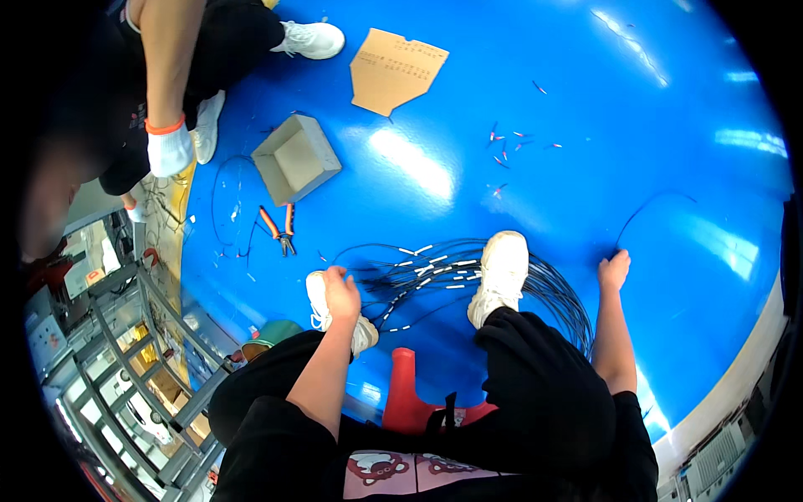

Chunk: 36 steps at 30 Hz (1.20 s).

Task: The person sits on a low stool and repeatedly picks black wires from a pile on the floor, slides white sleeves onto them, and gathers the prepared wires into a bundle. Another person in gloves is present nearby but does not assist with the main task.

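Note:
My right hand (615,269) is closed round a thin black cable (640,215), whose free length curves away over the floor to the far right. Above my left shoe, my left hand (341,293) has its fingers pinched at the end of another black cable (365,245); the exact grip is partly hidden. That cable arcs toward a bundle of black cables (562,294) lying between and past my shoes. White sleeves (432,269) mark many of the cables. My right shoe (504,272) rests over the bundle.
Orange-handled pliers (280,227) lie near an open grey box (298,159). Beyond are a cardboard piece (395,71) and several short cable scraps (499,144). A co-worker's gloved hand (170,151) is at the upper left, above metal racking (142,335). A red stool (403,389) is beneath me.

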Each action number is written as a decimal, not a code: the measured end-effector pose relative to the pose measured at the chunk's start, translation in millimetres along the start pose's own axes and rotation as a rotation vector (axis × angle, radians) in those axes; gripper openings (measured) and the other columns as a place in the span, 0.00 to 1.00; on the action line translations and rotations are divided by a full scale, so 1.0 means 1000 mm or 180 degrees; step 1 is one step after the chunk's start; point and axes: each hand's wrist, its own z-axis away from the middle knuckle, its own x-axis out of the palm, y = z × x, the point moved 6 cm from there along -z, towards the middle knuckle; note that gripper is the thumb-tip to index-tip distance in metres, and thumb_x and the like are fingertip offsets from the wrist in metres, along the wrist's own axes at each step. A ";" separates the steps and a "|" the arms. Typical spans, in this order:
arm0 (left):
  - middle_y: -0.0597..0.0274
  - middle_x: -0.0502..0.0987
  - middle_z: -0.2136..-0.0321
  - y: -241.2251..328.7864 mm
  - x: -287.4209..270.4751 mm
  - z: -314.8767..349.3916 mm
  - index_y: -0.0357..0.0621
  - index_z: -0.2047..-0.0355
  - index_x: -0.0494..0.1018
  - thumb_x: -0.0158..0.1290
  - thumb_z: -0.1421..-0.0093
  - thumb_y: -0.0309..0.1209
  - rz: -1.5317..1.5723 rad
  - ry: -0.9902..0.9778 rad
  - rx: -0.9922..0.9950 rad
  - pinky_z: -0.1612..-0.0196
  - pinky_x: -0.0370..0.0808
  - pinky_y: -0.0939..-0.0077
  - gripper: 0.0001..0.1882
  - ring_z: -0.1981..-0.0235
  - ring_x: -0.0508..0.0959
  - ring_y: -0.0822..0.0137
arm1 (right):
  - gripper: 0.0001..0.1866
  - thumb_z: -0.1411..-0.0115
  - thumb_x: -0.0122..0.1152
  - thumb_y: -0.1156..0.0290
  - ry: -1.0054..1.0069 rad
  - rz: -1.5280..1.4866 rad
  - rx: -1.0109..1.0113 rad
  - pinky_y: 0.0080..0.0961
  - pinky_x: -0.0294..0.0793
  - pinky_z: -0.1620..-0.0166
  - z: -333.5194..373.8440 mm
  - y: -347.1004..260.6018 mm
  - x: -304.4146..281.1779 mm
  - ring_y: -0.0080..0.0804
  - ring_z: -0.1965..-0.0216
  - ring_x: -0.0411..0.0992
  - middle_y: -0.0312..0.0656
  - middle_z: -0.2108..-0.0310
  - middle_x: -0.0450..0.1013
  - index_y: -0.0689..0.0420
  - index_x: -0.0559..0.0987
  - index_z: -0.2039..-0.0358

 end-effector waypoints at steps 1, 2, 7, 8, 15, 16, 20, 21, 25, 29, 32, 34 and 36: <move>0.46 0.71 0.62 0.020 -0.006 -0.004 0.37 0.61 0.67 0.54 0.46 0.19 0.0135 0.0035 0.0252 0.56 0.71 0.58 0.12 0.60 0.73 0.46 | 0.16 0.52 0.63 0.74 -0.0313 -0.0178 -0.0041 0.43 0.73 0.56 0.001 0.000 0.012 0.53 0.61 0.74 0.52 0.64 0.74 0.60 0.72 0.62; 0.46 0.71 0.61 0.039 -0.011 -0.009 0.37 0.60 0.68 0.53 0.46 0.19 0.0277 0.0062 0.0506 0.56 0.71 0.58 0.12 0.60 0.73 0.46 | 0.14 0.53 0.61 0.74 -0.0619 -0.0342 -0.0083 0.43 0.73 0.59 0.001 -0.003 0.021 0.53 0.64 0.74 0.52 0.67 0.74 0.60 0.71 0.65; 0.53 0.73 0.63 0.130 0.009 -0.042 0.38 0.61 0.70 0.51 0.44 0.19 0.1229 -0.0314 0.0818 0.62 0.73 0.69 0.09 0.68 0.76 0.61 | 0.09 0.51 0.56 0.75 -0.0512 -0.1383 -0.0411 0.32 0.68 0.71 -0.011 -0.019 0.023 0.34 0.77 0.67 0.40 0.78 0.68 0.57 0.70 0.68; 0.54 0.73 0.64 0.144 0.014 -0.052 0.38 0.62 0.71 0.51 0.44 0.19 0.1258 -0.0349 0.0907 0.62 0.74 0.70 0.09 0.67 0.76 0.61 | 0.11 0.50 0.58 0.72 -0.0805 -0.2027 -0.0191 0.30 0.68 0.71 -0.014 -0.031 0.023 0.32 0.77 0.67 0.39 0.77 0.69 0.58 0.71 0.66; 0.54 0.74 0.64 0.160 0.037 -0.164 0.39 0.62 0.74 0.54 0.44 0.20 0.1236 -0.0025 0.0748 0.60 0.75 0.69 0.09 0.68 0.77 0.62 | 0.14 0.31 0.48 0.62 -0.1655 -0.3573 -0.0362 0.17 0.61 0.76 -0.045 -0.212 -0.120 0.17 0.79 0.61 0.32 0.77 0.66 0.58 0.71 0.52; 0.54 0.73 0.63 0.168 0.038 -0.177 0.39 0.61 0.74 0.54 0.44 0.20 0.1268 0.0024 0.0743 0.60 0.75 0.69 0.10 0.68 0.77 0.62 | 0.14 0.30 0.45 0.63 -0.1588 -0.3711 -0.0559 0.16 0.60 0.76 -0.048 -0.224 -0.138 0.16 0.79 0.59 0.31 0.78 0.64 0.58 0.71 0.51; 0.53 0.73 0.61 0.180 0.047 -0.216 0.41 0.63 0.73 0.54 0.44 0.20 0.1009 -0.0031 0.0788 0.58 0.73 0.64 0.08 0.64 0.76 0.54 | 0.14 0.29 0.43 0.64 -0.1710 -0.3542 -0.1181 0.14 0.54 0.78 -0.033 -0.275 -0.184 0.13 0.80 0.54 0.27 0.78 0.60 0.57 0.73 0.52; 0.53 0.72 0.61 0.180 0.051 -0.216 0.41 0.63 0.73 0.54 0.44 0.21 0.0821 -0.0080 0.0837 0.58 0.73 0.63 0.07 0.63 0.75 0.53 | 0.14 0.30 0.45 0.65 -0.1778 -0.3557 -0.1307 0.13 0.53 0.78 -0.026 -0.284 -0.189 0.12 0.79 0.54 0.27 0.78 0.60 0.56 0.73 0.51; 0.51 0.71 0.64 0.175 0.054 -0.214 0.40 0.67 0.70 0.52 0.42 0.23 0.0401 -0.0255 0.1164 0.60 0.71 0.62 0.04 0.64 0.74 0.50 | 0.15 0.32 0.48 0.68 -0.2099 -0.3288 -0.1638 0.13 0.56 0.78 0.009 -0.328 -0.207 0.13 0.78 0.58 0.28 0.76 0.63 0.56 0.72 0.47; 0.57 0.76 0.71 0.186 0.031 -0.188 0.39 0.68 0.69 0.52 0.41 0.21 0.1314 -0.0413 0.1132 0.64 0.73 0.70 0.03 0.69 0.77 0.63 | 0.16 0.32 0.47 0.71 -0.2094 -0.3452 -0.1867 0.13 0.61 0.76 0.029 -0.357 -0.213 0.14 0.76 0.62 0.31 0.71 0.68 0.55 0.70 0.46; 0.61 0.77 0.71 0.204 0.005 -0.153 0.38 0.65 0.71 0.53 0.40 0.22 0.2072 -0.0770 0.0927 0.65 0.72 0.78 0.03 0.69 0.76 0.73 | 0.17 0.32 0.46 0.72 -0.2179 -0.3397 -0.2072 0.14 0.63 0.75 0.051 -0.373 -0.227 0.15 0.76 0.63 0.32 0.70 0.69 0.55 0.69 0.44; 0.65 0.77 0.70 0.202 -0.005 -0.137 0.37 0.62 0.73 0.54 0.40 0.23 0.2554 -0.0885 0.0703 0.64 0.72 0.82 0.06 0.68 0.75 0.77 | 0.15 0.32 0.46 0.72 -0.2306 -0.3459 -0.2206 0.15 0.66 0.74 0.065 -0.380 -0.230 0.16 0.75 0.64 0.33 0.69 0.70 0.55 0.73 0.46; 0.67 0.77 0.70 0.201 -0.012 -0.123 0.37 0.61 0.75 0.54 0.40 0.22 0.3084 -0.0936 0.0556 0.66 0.71 0.83 0.07 0.70 0.74 0.78 | 0.14 0.32 0.46 0.71 -0.2406 -0.3424 -0.2296 0.16 0.67 0.73 0.077 -0.384 -0.229 0.16 0.74 0.64 0.32 0.69 0.70 0.55 0.76 0.49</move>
